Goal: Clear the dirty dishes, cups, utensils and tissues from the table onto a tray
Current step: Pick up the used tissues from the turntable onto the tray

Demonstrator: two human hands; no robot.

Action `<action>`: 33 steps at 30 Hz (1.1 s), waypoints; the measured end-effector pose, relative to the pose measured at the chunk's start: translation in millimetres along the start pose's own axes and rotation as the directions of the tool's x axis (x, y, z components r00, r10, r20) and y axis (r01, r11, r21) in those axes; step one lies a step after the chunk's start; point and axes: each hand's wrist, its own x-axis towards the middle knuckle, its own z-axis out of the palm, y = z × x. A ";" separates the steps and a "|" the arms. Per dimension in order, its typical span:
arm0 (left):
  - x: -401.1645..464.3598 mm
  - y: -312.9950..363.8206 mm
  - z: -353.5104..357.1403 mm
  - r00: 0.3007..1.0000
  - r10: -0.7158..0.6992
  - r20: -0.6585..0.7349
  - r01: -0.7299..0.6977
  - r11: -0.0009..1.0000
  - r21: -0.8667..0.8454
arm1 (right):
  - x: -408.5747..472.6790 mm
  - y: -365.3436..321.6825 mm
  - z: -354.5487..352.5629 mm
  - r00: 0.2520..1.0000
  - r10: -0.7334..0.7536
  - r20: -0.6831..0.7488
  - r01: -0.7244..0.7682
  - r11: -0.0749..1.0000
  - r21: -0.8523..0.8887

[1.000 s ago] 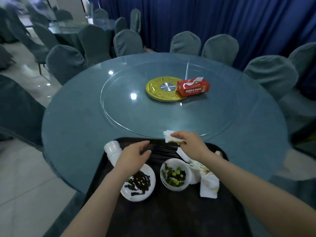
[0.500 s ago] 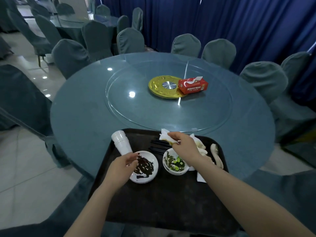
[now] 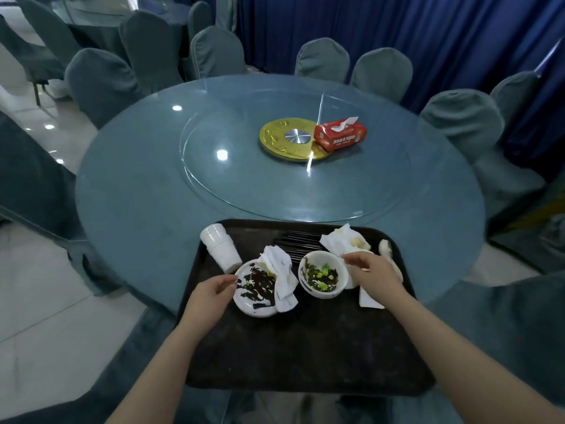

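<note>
A black tray (image 3: 305, 347) sits on the near edge of the round glass table (image 3: 137, 191). On it lie stacked white cups (image 3: 221, 247) on their side, a white plate (image 3: 255, 289) smeared with dark sauce, a bowl (image 3: 321, 275) with green scraps, black chopsticks (image 3: 299, 240), crumpled tissues (image 3: 342, 240) and a white spoon (image 3: 385, 247). A used tissue (image 3: 279, 270) lies on the plate's right side. My left hand (image 3: 211, 296) pinches the plate's left rim. My right hand (image 3: 373, 273) hovers just right of the bowl, fingers loosely curled, holding nothing.
A red tissue box (image 3: 341, 136) stands beside a gold disc (image 3: 289, 139) at the centre of the glass turntable. Covered chairs (image 3: 382, 71) ring the table, and blue curtains hang behind. Tiled floor lies to the left.
My right hand carried the used tissue back over the tray and let it go; it now lies on the sauce plate. My left hand moved to the plate's rim.
</note>
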 end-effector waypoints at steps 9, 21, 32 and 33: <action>-23.8 3.7 27.4 0.999 -0.051 -0.020 0.051 0.999 0.001 | -26.8 73.3 -48.8 0.982 0.190 -0.010 -0.189 0.970 -0.152; -91.0 14.2 106.5 0.985 -0.154 -0.077 0.147 0.985 -0.088 | -51.6 169.5 -74.2 0.974 0.217 0.060 -0.178 0.906 -0.385; -157.8 -20.9 170.8 0.916 -0.386 -0.105 0.369 0.917 -0.153 | -50.4 192.1 -70.3 0.967 0.165 0.192 -0.143 0.982 -0.124; -162.7 -24.4 171.7 0.908 -0.406 -0.107 0.386 0.907 -0.168 | -52.0 190.7 -68.6 0.965 0.165 0.205 -0.142 0.982 -0.121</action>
